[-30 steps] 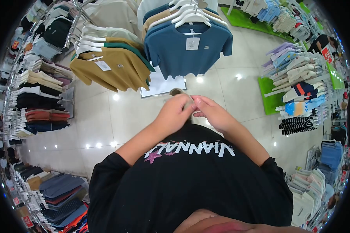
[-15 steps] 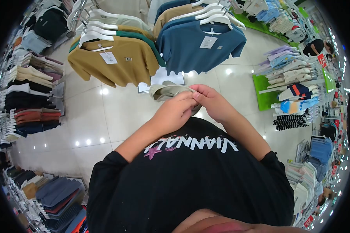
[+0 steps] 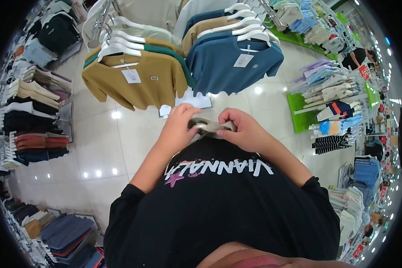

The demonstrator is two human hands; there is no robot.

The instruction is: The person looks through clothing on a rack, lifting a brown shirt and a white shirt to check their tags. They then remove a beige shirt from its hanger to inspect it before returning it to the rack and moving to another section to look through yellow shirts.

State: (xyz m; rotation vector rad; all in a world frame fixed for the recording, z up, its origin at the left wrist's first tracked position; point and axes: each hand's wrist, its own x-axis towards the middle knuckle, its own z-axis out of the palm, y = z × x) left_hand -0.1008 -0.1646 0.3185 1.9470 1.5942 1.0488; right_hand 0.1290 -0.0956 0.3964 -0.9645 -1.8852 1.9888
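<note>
A grey-beige piece of cloth [image 3: 210, 127], bunched with a looped, band-like edge, is in front of my chest between my two hands. My left hand [image 3: 177, 127] has its thumb on the left end of the cloth, with its fingers curved over the far side and slightly blurred. At the other end, my right hand [image 3: 242, 128] pinches the band between thumb and curled fingers. Most of the cloth is hidden behind the hands and my black shirt. Past my hands hang a mustard shirt [image 3: 136, 87] and a blue shirt [image 3: 236, 67], both tagged and on white hangers.
Metal rack bars [image 3: 96, 33] hold the hanging shirts ahead. Clothes racks line the left side, with folded grey garments [image 3: 69, 221] lower down. On the right, a green-based stand [image 3: 299, 114] carries children's clothes. A person in black [image 3: 355, 58] is far off at right.
My hands have moved apart, the left one shifting left and lifting its fingers. The cloth has come closer to my body and is stretched between them. The view has tilted slightly.
</note>
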